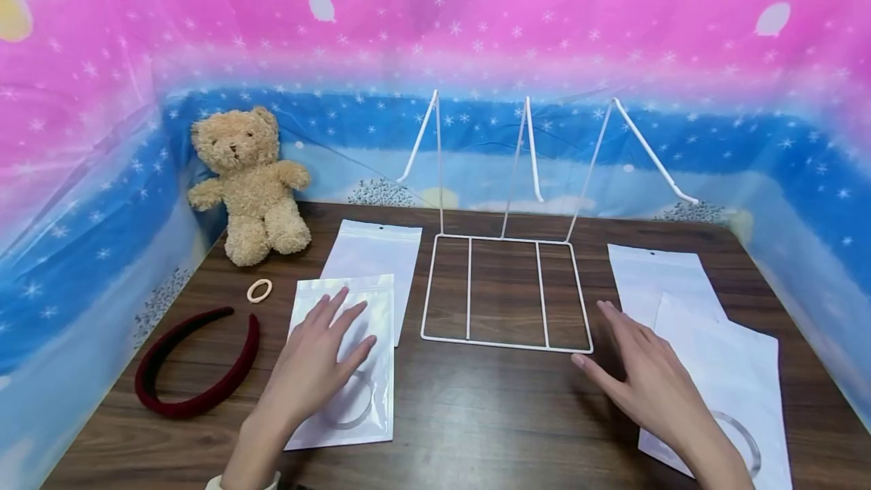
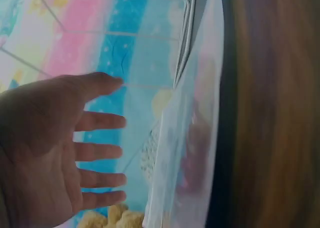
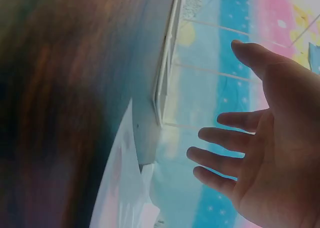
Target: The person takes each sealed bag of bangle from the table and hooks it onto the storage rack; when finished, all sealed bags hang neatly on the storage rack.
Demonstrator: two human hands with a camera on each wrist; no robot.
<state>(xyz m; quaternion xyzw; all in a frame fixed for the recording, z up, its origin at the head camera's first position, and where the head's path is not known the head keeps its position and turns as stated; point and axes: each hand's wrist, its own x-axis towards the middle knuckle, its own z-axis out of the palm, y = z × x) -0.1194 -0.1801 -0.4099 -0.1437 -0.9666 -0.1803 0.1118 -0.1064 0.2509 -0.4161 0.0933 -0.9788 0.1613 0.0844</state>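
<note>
My left hand (image 1: pixel 314 365) hovers over a white zip pouch (image 1: pixel 374 399) with a clear round window, its fingers spread and holding nothing. In the left wrist view a gap shows between the left palm (image 2: pixel 40 148) and the pouch. My right hand (image 1: pixel 646 376) is held above the table, fingers extended, beside another white pouch (image 1: pixel 755 369) with a round window; it too holds nothing. Between the hands stands a white wire rack (image 1: pixel 506 345) with three upright prongs bent at their tops. The right fingertips are near its front right corner in the head view.
A tan teddy bear (image 1: pixel 248 187) sits at the back left. Before it lie a pale wooden ring (image 1: pixel 259 291) and a dark red headband (image 1: pixel 204 399). More white pouches (image 1: pixel 381 240) (image 1: pixel 653 271) lie behind the front ones. A printed cloth (image 1: pixel 476 36) surrounds the brown table (image 1: pixel 463 429).
</note>
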